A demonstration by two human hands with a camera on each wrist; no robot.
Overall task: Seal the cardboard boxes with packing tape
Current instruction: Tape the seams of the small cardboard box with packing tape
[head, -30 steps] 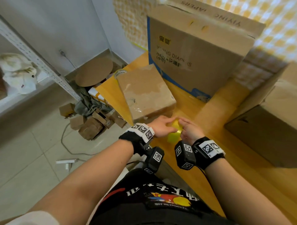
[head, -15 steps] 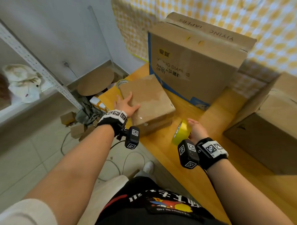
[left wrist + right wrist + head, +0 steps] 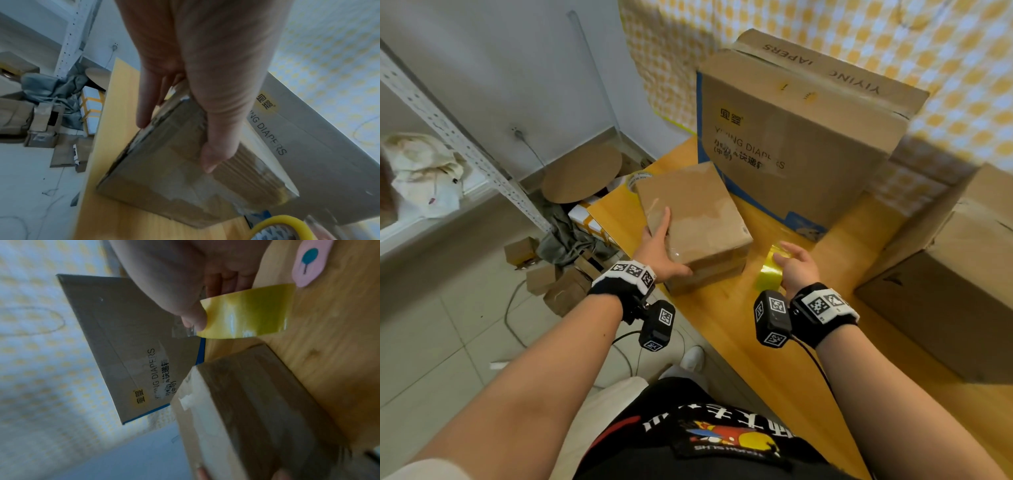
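Note:
A small flat cardboard box [image 3: 698, 209] with clear tape on its top lies on the yellow wooden table [image 3: 767, 346]. My left hand [image 3: 664, 250] grips its near left corner, fingers along the left edge and thumb on the near side. In the left wrist view the thumb [image 3: 213, 152] lies on the box [image 3: 174, 186]. To the right of the box, my right hand [image 3: 798, 267] holds a yellow tape roll [image 3: 768, 274] just above the table. In the right wrist view, the thumb [image 3: 193, 316] presses the roll's outer face [image 3: 246, 311].
A tall diaper carton [image 3: 801, 137] stands behind the small box. Another brown box [image 3: 945, 301] fills the table's right side. A second tape roll [image 3: 638, 178] lies at the far left corner. A pink flat object [image 3: 308, 261] lies near my right hand. Cardboard scraps litter the floor [image 3: 558, 284].
My left hand left the tape roll, reached to the small box and now grips its near left corner. The right hand kept the roll and moved slightly right.

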